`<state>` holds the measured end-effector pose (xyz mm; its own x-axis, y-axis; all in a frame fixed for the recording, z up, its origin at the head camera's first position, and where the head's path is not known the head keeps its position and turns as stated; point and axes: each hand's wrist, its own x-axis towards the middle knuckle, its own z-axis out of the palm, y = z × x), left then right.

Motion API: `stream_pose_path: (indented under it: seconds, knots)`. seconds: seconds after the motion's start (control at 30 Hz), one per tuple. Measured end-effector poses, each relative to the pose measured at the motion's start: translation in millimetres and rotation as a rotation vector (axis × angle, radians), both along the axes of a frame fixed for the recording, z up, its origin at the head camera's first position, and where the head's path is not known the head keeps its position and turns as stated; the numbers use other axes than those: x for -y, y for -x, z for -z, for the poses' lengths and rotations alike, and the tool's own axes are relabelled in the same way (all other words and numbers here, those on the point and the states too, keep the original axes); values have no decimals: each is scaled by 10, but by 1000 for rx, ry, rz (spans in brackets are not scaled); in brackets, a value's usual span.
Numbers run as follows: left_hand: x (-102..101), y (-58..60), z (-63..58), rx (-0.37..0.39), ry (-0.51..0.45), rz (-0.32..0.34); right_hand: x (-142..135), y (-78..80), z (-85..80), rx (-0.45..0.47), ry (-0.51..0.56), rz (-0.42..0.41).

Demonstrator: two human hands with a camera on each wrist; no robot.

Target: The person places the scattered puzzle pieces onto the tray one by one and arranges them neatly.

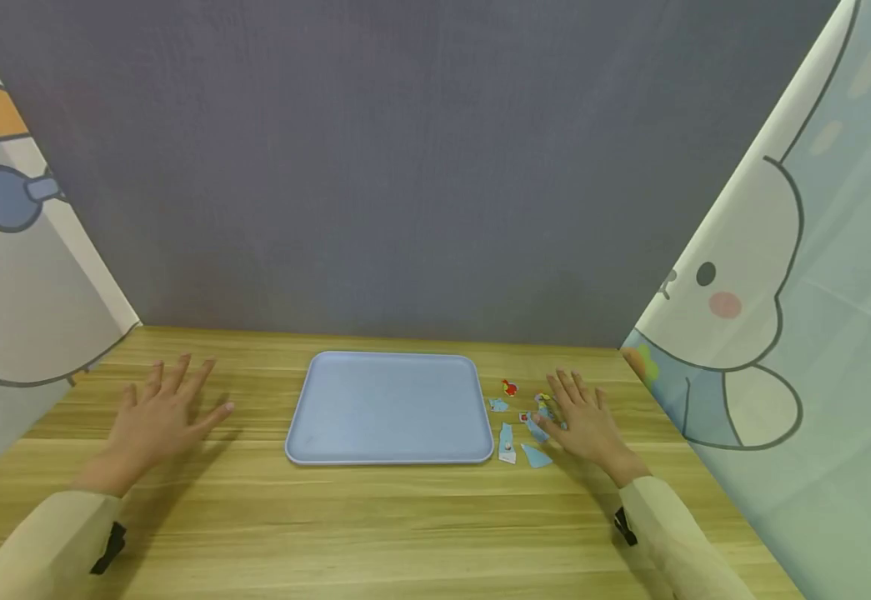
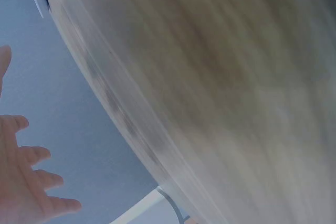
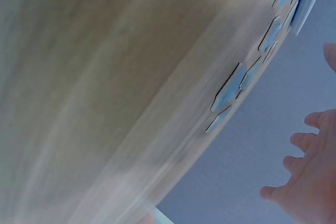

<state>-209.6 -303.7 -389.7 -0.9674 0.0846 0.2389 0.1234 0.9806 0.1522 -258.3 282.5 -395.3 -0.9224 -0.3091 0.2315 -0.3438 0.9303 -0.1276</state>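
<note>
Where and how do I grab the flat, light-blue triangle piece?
Probably pinch the flat, light-blue triangle piece by opposite edges, from above and its near side. It lies flat and looks thin, so only its edges offer a hold. Other small colourful pieces lie toward its far side, while wood-grained table shows along the near one.

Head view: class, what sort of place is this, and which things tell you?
Probably a small, screened-off tabletop work booth, perhaps set up indoors: a wood-grain table, a plain grey screen behind it, and cartoon-printed panels at both sides.
</note>
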Motion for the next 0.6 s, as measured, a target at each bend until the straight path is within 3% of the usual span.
stream_pose_path:
  seconds: [0.6]
  knots:
    - [-248, 67, 19, -103, 19, 85, 138, -49, 52, -102, -38, -127]
